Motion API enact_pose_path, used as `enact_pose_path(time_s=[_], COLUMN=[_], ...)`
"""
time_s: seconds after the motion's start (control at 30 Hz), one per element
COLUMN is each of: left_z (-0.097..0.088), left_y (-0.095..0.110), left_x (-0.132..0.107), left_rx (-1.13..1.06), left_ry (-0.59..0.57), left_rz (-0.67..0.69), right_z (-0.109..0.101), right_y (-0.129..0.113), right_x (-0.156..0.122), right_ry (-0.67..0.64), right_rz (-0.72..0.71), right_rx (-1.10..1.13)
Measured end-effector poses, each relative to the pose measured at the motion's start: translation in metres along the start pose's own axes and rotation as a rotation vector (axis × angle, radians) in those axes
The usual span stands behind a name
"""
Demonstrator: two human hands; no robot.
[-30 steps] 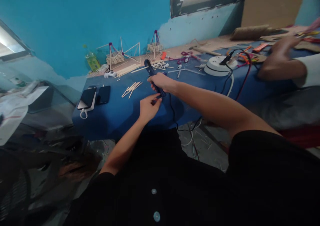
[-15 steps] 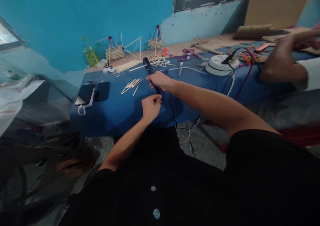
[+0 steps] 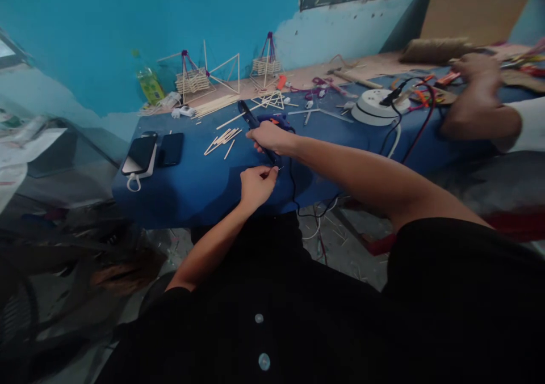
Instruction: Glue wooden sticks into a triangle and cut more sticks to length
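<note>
Gripped by the right hand (image 3: 275,137), the dark tool (image 3: 248,115) slants away leftward.

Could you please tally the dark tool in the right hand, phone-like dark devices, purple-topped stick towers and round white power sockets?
Dark tool in right hand: 1
Phone-like devices: 2
Purple-topped stick towers: 2
Round power socket: 1
Total: 6

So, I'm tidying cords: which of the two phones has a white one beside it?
The left phone, on the white block, with the cord looped at its near end. The other phone shows none.
</note>
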State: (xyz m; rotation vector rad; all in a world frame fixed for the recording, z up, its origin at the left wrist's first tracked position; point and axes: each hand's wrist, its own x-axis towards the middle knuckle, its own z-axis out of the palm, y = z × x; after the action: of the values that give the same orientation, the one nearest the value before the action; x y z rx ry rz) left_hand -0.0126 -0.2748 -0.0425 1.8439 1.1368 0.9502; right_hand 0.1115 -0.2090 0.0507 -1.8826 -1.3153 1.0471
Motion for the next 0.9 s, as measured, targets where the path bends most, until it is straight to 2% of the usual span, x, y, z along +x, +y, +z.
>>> enact_pose_path(time_s=[0.07, 0.17, 0.2, 0.27, 0.33, 0.47, 0.53, 0.7, 0.83, 0.9], left_z=[-0.019, -0.055, -0.066, -0.084, -0.094, -0.096, -0.094, -0.091, -0.091, -0.095], left_y=[0.001, 0.007, 0.008, 0.008, 0.006, -0.004, -0.008, -0.012, -0.012, -0.015], left_x=[0.005, 0.023, 0.031, 0.046, 0.057, 0.061, 0.058, 0.057, 0.056, 0.056], left_rx=[0.118, 0.317, 0.379, 0.483, 0.568, 0.665, 0.666, 0.681, 0.612, 0.573], left_ry=[0.109, 0.380, 0.414, 0.373, 0.291, 0.153, 0.119, 0.125, 0.149, 0.199], left_rz=[0.053, 0.200, 0.229, 0.242, 0.232, 0.191, 0.197, 0.238, 0.230, 0.209], right_z=[0.003, 0.008, 0.009, 0.008, 0.006, 0.002, 0.002, 0.005, 0.005, 0.005], right_y=[0.003, 0.008, 0.010, 0.010, 0.009, 0.007, 0.007, 0.011, 0.012, 0.011], right_x=[-0.001, -0.001, 0.000, 0.000, -0.001, -0.005, -0.005, 0.000, -0.001, -0.004], right_ry=[0.006, -0.013, -0.023, -0.047, -0.071, -0.117, -0.107, -0.017, -0.054, -0.057], right_rz=[-0.029, -0.050, -0.046, -0.033, -0.024, 0.009, 0.008, -0.016, -0.032, -0.042], right_rx=[-0.034, -0.088, -0.114, -0.178, -0.234, -0.348, -0.393, -0.379, -0.446, -0.449])
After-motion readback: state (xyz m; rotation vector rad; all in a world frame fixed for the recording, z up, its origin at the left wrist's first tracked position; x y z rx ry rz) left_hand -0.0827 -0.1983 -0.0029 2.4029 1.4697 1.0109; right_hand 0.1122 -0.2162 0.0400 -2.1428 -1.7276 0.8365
